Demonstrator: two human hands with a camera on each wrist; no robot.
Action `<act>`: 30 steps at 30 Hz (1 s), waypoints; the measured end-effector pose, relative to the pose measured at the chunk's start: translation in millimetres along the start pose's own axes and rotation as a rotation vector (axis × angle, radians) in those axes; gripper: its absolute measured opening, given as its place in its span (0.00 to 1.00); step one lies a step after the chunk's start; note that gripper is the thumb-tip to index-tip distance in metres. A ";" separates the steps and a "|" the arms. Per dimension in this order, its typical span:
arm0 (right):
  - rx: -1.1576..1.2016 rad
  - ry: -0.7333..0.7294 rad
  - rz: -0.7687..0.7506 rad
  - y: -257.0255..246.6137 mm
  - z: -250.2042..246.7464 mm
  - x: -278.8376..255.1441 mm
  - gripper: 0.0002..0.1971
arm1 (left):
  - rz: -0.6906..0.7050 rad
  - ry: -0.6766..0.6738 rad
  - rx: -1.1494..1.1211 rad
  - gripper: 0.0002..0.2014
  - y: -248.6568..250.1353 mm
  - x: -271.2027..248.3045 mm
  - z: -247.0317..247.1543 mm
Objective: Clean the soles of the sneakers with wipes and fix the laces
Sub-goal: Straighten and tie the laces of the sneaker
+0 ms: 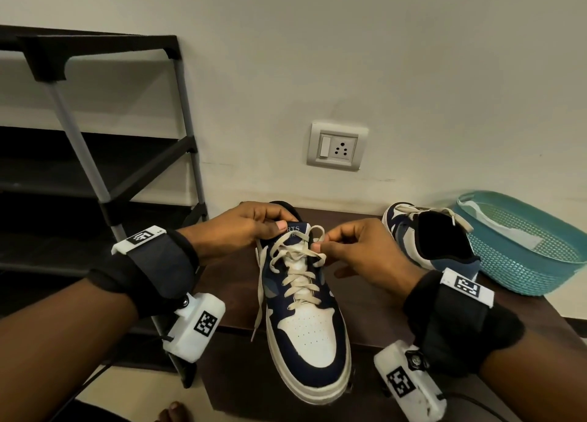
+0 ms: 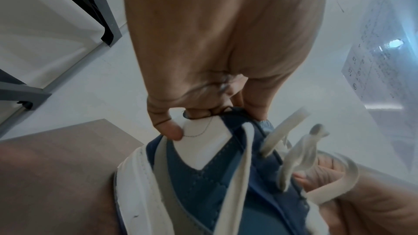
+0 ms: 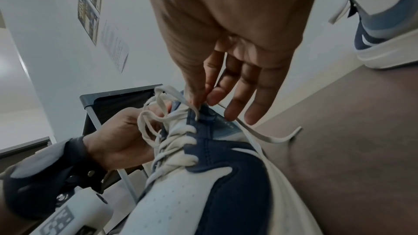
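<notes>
A black shoe rack (image 1: 95,167) is filling the upper left of the head view, and a brown table (image 1: 381,320) is running across the lower centre. On it, at the centre, the navy-and-white sneaker (image 1: 309,326) is standing toe toward the viewer, while the second sneaker (image 1: 425,237) is lying at right beside a teal basket (image 1: 524,247). The lacing stage seems to be under way: no wipe is showing, and whether the soles are clean cannot be told. The left hand (image 1: 251,228) is gripping the collar and tongue; the right hand (image 1: 355,250) is pinching the cream lace (image 1: 298,272) near the top eyelets, other fingers spread. One lace end is dangling loose at left, so tying appears unfinished.
</notes>
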State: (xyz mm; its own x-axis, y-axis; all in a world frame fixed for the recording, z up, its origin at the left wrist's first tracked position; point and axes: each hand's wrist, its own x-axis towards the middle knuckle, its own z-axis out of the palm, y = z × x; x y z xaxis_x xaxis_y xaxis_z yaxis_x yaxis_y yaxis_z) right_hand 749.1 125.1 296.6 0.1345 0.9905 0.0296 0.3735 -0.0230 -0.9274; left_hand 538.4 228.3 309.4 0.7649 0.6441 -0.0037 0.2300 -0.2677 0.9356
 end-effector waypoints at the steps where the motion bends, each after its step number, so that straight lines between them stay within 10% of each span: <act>1: -0.004 -0.017 0.005 -1.4 0.7 -0.5 0.09 | -0.001 -0.002 -0.001 0.12 -0.2 -0.1 0.0; 10: 0.419 0.107 0.244 -9.7 -17.3 7.6 0.09 | -0.004 -0.022 0.034 0.13 0.4 1.2 -1.0; 17: 0.181 -0.170 0.346 -5.1 -12.8 -2.6 0.18 | -0.006 -0.029 0.012 0.13 -0.4 1.9 0.7; 30: 0.223 -0.053 0.268 -1.6 -7.7 3.0 0.15 | -0.002 -0.008 -0.006 0.14 0.6 4.4 -0.6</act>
State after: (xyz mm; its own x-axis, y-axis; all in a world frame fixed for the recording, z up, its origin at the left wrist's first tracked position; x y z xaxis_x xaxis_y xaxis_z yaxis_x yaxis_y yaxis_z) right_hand 756.0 127.1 301.0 0.1508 0.9590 -0.2398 0.1209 -0.2587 -0.9584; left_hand 541.6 231.4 310.2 0.7694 0.6387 -0.0081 0.2275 -0.2622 0.9378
